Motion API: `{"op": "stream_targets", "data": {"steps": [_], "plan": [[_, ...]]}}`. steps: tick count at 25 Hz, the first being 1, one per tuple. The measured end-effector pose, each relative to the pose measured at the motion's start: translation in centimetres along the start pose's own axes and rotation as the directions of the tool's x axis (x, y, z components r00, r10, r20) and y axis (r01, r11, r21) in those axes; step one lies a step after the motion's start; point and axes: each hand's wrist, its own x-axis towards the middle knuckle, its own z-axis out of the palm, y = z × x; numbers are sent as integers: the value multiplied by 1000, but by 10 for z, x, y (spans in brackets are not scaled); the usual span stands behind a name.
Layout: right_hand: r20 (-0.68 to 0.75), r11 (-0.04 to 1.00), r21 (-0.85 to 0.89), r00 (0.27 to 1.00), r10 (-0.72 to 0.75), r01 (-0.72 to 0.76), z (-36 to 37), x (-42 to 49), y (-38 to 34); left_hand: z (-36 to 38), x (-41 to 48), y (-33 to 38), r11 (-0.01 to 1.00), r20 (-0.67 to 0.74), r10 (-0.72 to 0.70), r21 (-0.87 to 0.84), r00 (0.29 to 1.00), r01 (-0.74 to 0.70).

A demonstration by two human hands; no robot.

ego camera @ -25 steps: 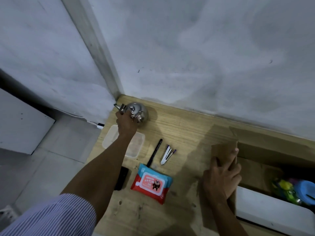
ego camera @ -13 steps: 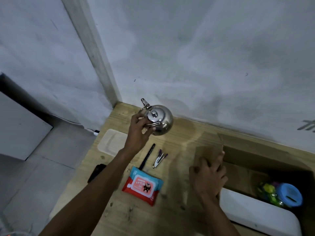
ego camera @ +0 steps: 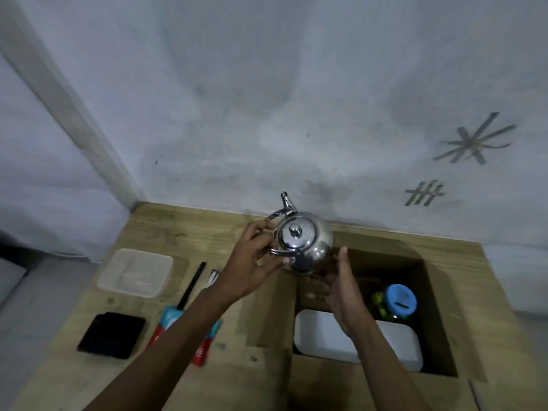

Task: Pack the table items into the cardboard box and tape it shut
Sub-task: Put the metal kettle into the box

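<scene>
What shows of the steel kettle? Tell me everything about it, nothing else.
The steel kettle is small, round-bodied and mirror-shiny, like polished metal. Its lid is on, with a round knob on top. A short spout points toward the wall, and a thin handle looks folded down beside the lid. It is held upright in the air over the left edge of the open cardboard box. The left hand has its grip on the handle side. The open right hand is cupped under it, contact unclear.
</scene>
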Motion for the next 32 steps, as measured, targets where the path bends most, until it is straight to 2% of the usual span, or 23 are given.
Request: {"op": "stream_targets", "data": {"steps": [3,9,12,16,19,23,28,32], "plan": [[54,992,128,998,-19,12,-33,-8,0,40,3,19,1000,137,4,-17,991,-2],[30,950,288,990,-135,121,-85,-17,17,103,-2,47,999,146,-52,-2,988,53],[26,956,241,983,-179,168,-101,-18,23,138,-6,59,987,145,-151,-31,978,157],[13,961,216,984,-179,172,-114,-20,28,168,-4,77,930,80,-362,-34,929,365],[37,959,216,980,-198,185,-130,-19,30,181,-8,79,891,109,-429,-112,897,440],[102,986,10,980,-169,168,-143,-25,30,175,-6,76,865,191,-456,-137,870,483],[142,980,-165,986,-88,112,-147,-36,19,163,12,65,855,147,-490,-113,859,507],[126,896,-401,980,-155,193,-171,-35,10,163,9,51,877,114,-468,-59,876,476]]}}
